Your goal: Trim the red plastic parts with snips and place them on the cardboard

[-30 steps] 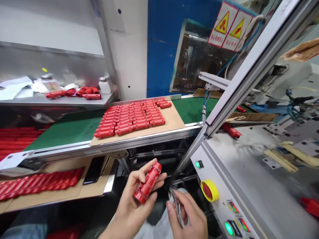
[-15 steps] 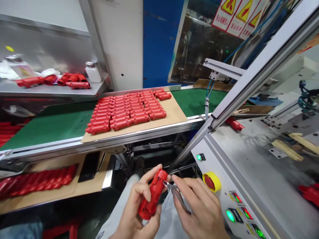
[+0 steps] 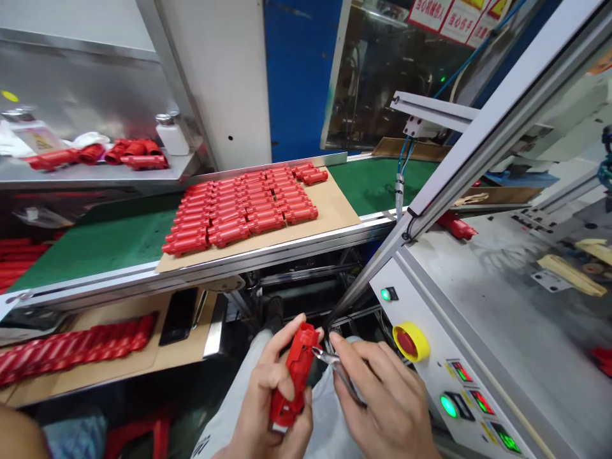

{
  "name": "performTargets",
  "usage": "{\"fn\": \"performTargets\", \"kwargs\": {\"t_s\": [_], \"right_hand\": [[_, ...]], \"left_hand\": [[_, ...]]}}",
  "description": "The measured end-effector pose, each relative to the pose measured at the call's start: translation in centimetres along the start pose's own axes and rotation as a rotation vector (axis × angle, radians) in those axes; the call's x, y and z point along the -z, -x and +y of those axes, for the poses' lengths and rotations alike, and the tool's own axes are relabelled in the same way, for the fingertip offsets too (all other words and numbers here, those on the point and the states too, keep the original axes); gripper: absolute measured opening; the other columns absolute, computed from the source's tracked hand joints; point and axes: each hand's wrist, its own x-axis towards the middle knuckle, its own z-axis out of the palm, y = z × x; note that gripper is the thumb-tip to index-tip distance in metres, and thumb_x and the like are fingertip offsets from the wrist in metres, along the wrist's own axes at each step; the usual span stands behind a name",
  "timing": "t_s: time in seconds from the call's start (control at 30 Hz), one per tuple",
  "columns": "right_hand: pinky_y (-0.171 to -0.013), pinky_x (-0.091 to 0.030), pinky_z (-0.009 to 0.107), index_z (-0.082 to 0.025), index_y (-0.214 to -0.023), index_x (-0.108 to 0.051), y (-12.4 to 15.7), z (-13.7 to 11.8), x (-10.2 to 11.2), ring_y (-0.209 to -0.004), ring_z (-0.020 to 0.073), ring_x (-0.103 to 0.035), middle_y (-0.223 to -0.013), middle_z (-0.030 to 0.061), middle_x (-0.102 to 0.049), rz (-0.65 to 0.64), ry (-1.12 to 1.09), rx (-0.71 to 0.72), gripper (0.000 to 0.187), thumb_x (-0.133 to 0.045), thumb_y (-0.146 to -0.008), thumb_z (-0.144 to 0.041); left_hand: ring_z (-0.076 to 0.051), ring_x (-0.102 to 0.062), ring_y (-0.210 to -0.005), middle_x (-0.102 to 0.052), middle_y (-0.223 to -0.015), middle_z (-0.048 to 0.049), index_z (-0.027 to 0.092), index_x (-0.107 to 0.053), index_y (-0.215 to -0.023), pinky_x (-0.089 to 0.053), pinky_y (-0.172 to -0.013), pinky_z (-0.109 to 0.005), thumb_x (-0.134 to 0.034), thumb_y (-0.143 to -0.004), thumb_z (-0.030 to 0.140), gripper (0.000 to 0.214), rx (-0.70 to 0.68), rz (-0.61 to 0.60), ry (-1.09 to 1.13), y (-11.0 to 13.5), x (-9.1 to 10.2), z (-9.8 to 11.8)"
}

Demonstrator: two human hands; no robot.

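Observation:
My left hand (image 3: 270, 398) is wrapped round a red plastic part (image 3: 292, 376), held almost upright over my lap. My right hand (image 3: 382, 401) grips small metal cutters (image 3: 335, 370), and their tip touches the upper right edge of the red part. Both hands are at the bottom centre of the view, below the conveyor.
A cardboard sheet (image 3: 335, 207) with rows of red parts (image 3: 243, 207) lies on the green conveyor belt (image 3: 105, 245). More red parts sit on a lower cardboard (image 3: 71, 347) beside a black phone (image 3: 178, 316). A machine panel with a red stop button (image 3: 410, 342) and green lights is at right.
My left hand has turned the red part more upright. My right hand has brought the cutters up from below until their tip meets the part.

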Motion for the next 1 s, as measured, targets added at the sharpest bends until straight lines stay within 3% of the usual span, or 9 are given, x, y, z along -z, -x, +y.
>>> {"fn": "performTargets", "kwargs": {"t_s": [0.1,0.23,0.47,0.73,0.8,0.93,1.0], "right_hand": [[-0.075,-0.058,0.035,-0.013,-0.140,-0.071,0.1,0.2,0.0,-0.082,0.0199,-0.070,-0.097,0.0077,-0.077,0.011,0.006,0.008,0.043,-0.070,-0.098,-0.004],[-0.076,-0.057,0.034,-0.013,-0.143,-0.069,0.5,0.6,0.0,-0.081,0.0193,-0.069,-0.096,0.0068,-0.077,-0.037,-0.044,0.003,0.045,-0.067,-0.099,-0.003],[-0.073,-0.056,0.032,-0.015,-0.140,-0.069,0.3,1.1,-0.2,-0.077,0.0176,-0.069,-0.092,0.0046,-0.077,-0.058,-0.094,0.010,0.040,-0.066,-0.101,-0.004],[-0.070,-0.060,0.031,-0.014,-0.133,-0.072,0.9,1.8,-1.2,-0.076,0.0170,-0.072,-0.096,0.0060,-0.080,0.010,-0.228,0.023,0.040,-0.069,-0.096,0.001],[-0.069,-0.060,0.029,-0.016,-0.131,-0.073,1.3,1.8,-1.4,-0.076,0.0155,-0.072,-0.096,0.0047,-0.080,0.036,-0.305,-0.015,0.037,-0.069,-0.098,-0.001],[-0.061,-0.055,0.023,-0.023,-0.127,-0.075,1.3,1.7,-0.9,-0.068,0.0109,-0.063,-0.086,-0.0014,-0.071,0.100,-0.429,-0.269,0.031,-0.073,-0.099,-0.009],[-0.068,-0.058,0.027,-0.022,-0.133,-0.073,1.0,1.8,-0.1,-0.077,0.0136,-0.066,-0.093,0.0014,-0.072,0.059,-0.383,-0.254,0.037,-0.074,-0.098,-0.009]], "left_hand": [[-0.036,-0.074,-0.134,-0.054,-0.167,-0.0179,0.025,-0.050,-0.097,-0.066,-0.102,-0.041,-0.062,-0.093,-0.002,0.030,-0.045,-0.060,-0.018,-0.1,0.0,0.0],[-0.032,-0.073,-0.135,-0.058,-0.163,-0.0127,0.025,-0.049,-0.093,-0.060,-0.109,-0.040,-0.063,-0.098,0.008,0.023,0.082,0.076,0.056,0.1,-1.0,0.5],[-0.031,-0.065,-0.146,-0.062,-0.161,-0.0129,0.025,-0.054,-0.095,-0.054,-0.117,-0.041,-0.062,-0.105,0.019,0.015,0.206,0.062,0.164,0.3,-0.6,1.2],[-0.038,-0.059,-0.152,-0.060,-0.164,-0.0139,0.025,-0.054,-0.096,-0.053,-0.124,-0.054,-0.077,-0.100,0.030,0.024,0.431,0.028,0.401,0.5,0.4,1.5],[-0.040,-0.062,-0.149,-0.060,-0.165,-0.0143,0.024,-0.053,-0.096,-0.057,-0.120,-0.056,-0.080,-0.097,0.029,0.028,0.471,0.036,0.471,0.4,0.3,1.6],[-0.041,-0.067,-0.142,-0.060,-0.165,-0.0125,0.024,-0.053,-0.096,-0.063,-0.115,-0.057,-0.080,-0.097,0.028,0.028,0.499,0.053,0.522,0.4,0.2,1.7],[-0.040,-0.067,-0.143,-0.060,-0.165,-0.0114,0.024,-0.053,-0.095,-0.061,-0.116,-0.057,-0.077,-0.100,0.029,0.024,0.478,0.053,0.485,0.5,0.1,1.7]]}}
